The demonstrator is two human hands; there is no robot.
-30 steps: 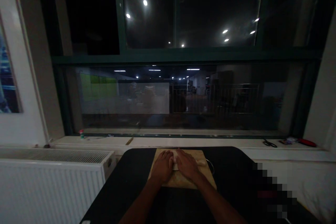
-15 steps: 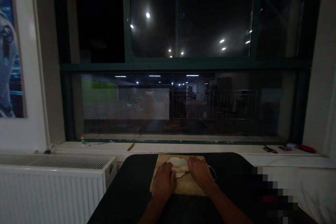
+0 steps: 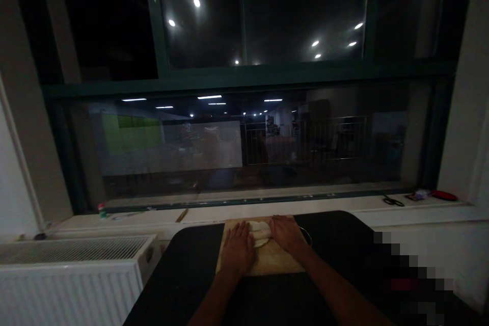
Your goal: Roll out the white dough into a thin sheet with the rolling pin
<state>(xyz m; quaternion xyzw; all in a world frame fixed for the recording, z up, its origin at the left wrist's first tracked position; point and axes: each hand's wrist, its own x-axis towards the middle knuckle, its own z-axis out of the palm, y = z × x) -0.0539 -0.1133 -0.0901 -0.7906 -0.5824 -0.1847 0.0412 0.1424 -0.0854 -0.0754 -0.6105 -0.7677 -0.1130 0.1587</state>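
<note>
Both our hands lie flat, fingers spread, on a wooden board on the dark table. Our left hand and right hand press against a pale lump of dough between them, gripping nothing. Scissors lie on the sill, well apart.
</note>
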